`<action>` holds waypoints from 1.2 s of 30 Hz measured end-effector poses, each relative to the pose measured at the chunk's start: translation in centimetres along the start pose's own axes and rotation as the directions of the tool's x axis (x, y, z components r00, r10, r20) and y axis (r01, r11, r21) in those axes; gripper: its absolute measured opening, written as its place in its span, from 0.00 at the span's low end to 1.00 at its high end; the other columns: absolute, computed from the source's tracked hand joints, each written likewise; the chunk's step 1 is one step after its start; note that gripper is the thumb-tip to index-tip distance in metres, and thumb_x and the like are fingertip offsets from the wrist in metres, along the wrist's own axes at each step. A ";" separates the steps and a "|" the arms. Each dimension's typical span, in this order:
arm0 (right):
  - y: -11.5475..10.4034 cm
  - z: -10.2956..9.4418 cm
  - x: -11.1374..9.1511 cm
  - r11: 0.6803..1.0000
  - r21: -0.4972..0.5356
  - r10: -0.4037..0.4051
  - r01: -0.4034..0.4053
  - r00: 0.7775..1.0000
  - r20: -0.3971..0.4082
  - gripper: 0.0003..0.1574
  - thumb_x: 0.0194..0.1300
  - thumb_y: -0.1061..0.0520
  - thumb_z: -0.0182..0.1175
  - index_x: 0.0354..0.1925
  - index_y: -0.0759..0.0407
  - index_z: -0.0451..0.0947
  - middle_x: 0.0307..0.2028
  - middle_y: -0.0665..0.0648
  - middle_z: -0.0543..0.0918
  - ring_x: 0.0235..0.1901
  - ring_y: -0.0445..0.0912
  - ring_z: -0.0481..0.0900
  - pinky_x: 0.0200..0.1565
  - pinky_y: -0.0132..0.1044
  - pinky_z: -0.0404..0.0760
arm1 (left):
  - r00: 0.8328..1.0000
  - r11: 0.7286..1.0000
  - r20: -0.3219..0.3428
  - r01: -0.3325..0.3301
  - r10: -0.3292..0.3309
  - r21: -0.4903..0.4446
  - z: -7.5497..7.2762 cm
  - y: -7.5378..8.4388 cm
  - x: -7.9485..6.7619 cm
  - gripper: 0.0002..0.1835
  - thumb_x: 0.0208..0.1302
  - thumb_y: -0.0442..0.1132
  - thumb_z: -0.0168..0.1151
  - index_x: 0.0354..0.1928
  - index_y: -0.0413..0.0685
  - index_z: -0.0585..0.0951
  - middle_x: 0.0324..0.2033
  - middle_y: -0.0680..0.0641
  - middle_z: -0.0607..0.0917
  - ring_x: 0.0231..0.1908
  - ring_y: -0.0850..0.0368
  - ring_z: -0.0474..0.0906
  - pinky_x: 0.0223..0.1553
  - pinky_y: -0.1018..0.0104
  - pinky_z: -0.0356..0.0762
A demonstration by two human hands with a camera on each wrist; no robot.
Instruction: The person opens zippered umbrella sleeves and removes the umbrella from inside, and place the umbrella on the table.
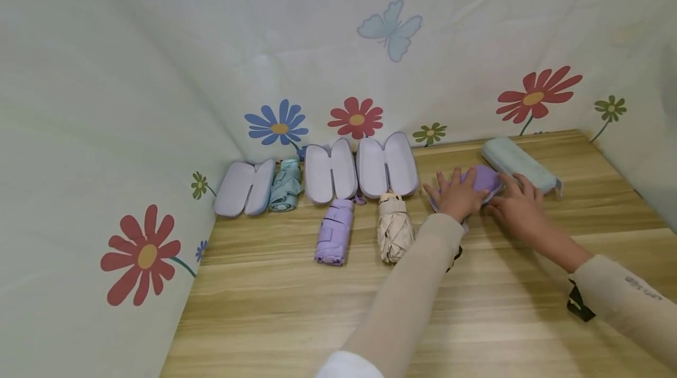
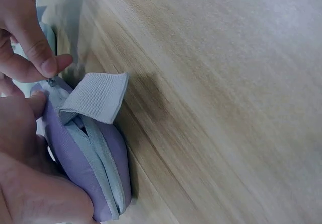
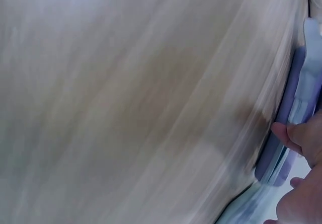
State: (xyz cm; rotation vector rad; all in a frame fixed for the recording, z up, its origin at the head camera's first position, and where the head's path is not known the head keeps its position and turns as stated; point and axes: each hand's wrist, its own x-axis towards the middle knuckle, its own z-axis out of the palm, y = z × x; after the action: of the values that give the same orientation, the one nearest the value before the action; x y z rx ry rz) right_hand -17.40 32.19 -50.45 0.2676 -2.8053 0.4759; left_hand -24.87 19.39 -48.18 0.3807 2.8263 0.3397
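Observation:
A purple zippered case (image 1: 485,178) lies on the table at right. My left hand (image 1: 456,196) rests across its top with the fingers spread straight, the thumb against its side in the left wrist view. My right hand (image 1: 520,213) is at the case's right end, where its thumb and finger pinch the small zipper pull (image 2: 52,82). Beside that pull a pale fabric tab (image 2: 98,97) sticks out, and the zipper seam (image 2: 98,158) shows a narrow gap near the tab. In the right wrist view, the case (image 3: 282,143) appears at the right edge.
A closed mint case (image 1: 518,161) lies behind my right hand. To the left are three opened pale cases, the nearest one (image 1: 387,166) by the backdrop. Folded umbrellas lie near them: teal (image 1: 286,187), purple (image 1: 335,234) and beige (image 1: 394,231). A flowered cloth backdrop (image 1: 317,43) borders the table.

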 end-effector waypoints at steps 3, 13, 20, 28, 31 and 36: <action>-0.5 0.2 -0.2 1.000 0.019 0.002 -0.002 1.000 0.004 0.07 0.66 0.59 0.68 0.38 0.64 0.88 0.68 0.77 0.61 0.67 0.79 0.50 0.53 0.82 0.54 | 1.000 1.000 -0.003 -0.008 0.008 -0.021 -0.6 -0.1 -0.7 0.34 0.72 0.70 0.46 0.78 0.85 0.53 0.79 0.64 0.54 0.80 0.48 0.41 0.73 0.36 0.41; -1.0 0.3 -0.6 0.998 0.048 0.030 -0.029 1.000 -0.011 0.07 0.68 0.60 0.67 0.39 0.63 0.88 0.69 0.78 0.60 0.67 0.80 0.49 0.53 0.81 0.53 | 1.000 1.000 0.024 -0.008 0.008 0.014 -1.4 -0.2 -1.4 0.31 0.76 0.68 0.37 0.79 0.84 0.50 0.79 0.66 0.50 0.80 0.52 0.39 0.73 0.37 0.45; -1.8 0.4 -0.7 0.996 0.056 0.065 -0.065 0.998 -0.016 0.07 0.67 0.61 0.67 0.39 0.65 0.88 0.69 0.79 0.59 0.67 0.80 0.49 0.53 0.82 0.54 | 0.999 0.998 0.035 0.019 -0.022 0.061 -0.6 0.2 -0.7 0.31 0.77 0.67 0.35 0.79 0.84 0.46 0.80 0.66 0.48 0.80 0.50 0.37 0.73 0.34 0.43; -3.0 1.1 -0.7 0.996 0.065 0.066 -0.063 0.997 -0.044 0.10 0.63 0.64 0.68 0.43 0.68 0.86 0.67 0.81 0.59 0.67 0.80 0.50 0.53 0.82 0.57 | 0.999 0.998 0.028 0.030 -0.031 0.046 -1.3 0.3 -0.9 0.30 0.78 0.65 0.34 0.79 0.84 0.48 0.80 0.66 0.48 0.80 0.50 0.37 0.73 0.36 0.44; -3.1 1.0 -0.7 0.993 0.074 0.090 -0.088 0.995 -0.029 0.11 0.63 0.64 0.68 0.44 0.68 0.86 0.68 0.82 0.58 0.67 0.80 0.48 0.53 0.81 0.56 | 0.999 0.998 0.040 0.030 -0.032 0.047 -1.1 0.4 -0.7 0.30 0.79 0.64 0.33 0.79 0.83 0.47 0.80 0.66 0.48 0.80 0.50 0.36 0.73 0.35 0.43; -2.8 0.5 -0.9 0.993 0.069 0.090 -0.092 0.995 0.030 0.12 0.66 0.62 0.67 0.47 0.66 0.86 0.69 0.83 0.57 0.67 0.81 0.48 0.54 0.83 0.54 | 1.000 0.998 0.028 0.007 -0.009 0.057 -0.6 0.3 -0.7 0.30 0.79 0.64 0.31 0.79 0.83 0.46 0.80 0.65 0.48 0.80 0.50 0.36 0.73 0.36 0.44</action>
State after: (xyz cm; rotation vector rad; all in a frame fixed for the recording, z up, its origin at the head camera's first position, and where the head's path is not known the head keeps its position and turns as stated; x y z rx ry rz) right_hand -16.08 29.56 -50.41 0.1616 -2.8397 0.5962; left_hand -24.30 19.34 -47.37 0.3828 2.8142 0.2505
